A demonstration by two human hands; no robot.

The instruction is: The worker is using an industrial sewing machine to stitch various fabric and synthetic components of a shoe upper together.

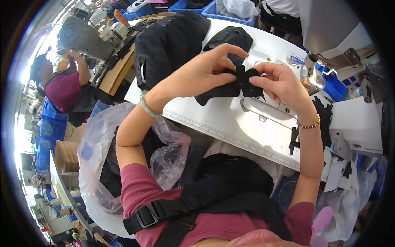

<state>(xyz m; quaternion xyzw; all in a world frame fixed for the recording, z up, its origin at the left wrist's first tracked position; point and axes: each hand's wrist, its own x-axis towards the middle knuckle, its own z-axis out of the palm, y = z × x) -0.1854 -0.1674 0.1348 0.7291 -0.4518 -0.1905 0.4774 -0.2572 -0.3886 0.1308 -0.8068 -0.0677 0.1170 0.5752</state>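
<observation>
Between my two hands is a small black fabric piece [243, 84] with cut, lobed edges, raised over the white sewing table. The thumb and fingers of my left hand [201, 73] pinch its left side, the index finger arched above it. My right hand [284, 84] pinches the right side between thumb and fingers. Part of the black cloth spreads below my left fingers. Under it lies the pale metal bed [267, 110] of a sewing machine. Beyond my left hand, a dark fabric piece [234, 38] rests on the table.
A large black fabric bundle [170, 43] covers the table's far left. The sewing machine head [335, 29] stands at the right, with black strips [323, 117] beside it. A ruler [222, 131] runs along the near edge. A plastic bag [96, 148] hangs left; a co-worker [63, 92] sits beyond.
</observation>
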